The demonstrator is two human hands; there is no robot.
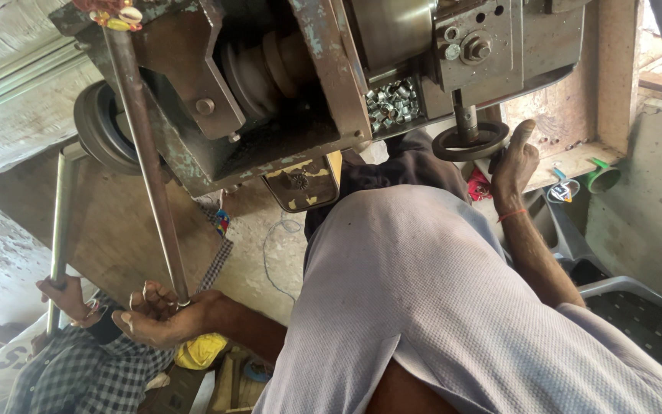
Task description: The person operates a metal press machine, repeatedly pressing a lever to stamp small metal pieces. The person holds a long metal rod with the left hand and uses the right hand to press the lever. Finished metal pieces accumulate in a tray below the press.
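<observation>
we see long steel rod (pixel 147 153) already fed into lathe machine (pixel 308 84), small cut metal pieces (pixel 391 101) heaped in machine's tray; much of rod not yet fed, we judge

left hand (pixel 155 314) at rod's lower end, fingers curled loosely round it

right hand (pixel 516 162) on black handwheel (pixel 470 142) at machine's right edge, arm stretched, thumb raised, palm pressing rim

co-worker's hand (pixel 67 297) grips second rod (pixel 59 230) beside
</observation>
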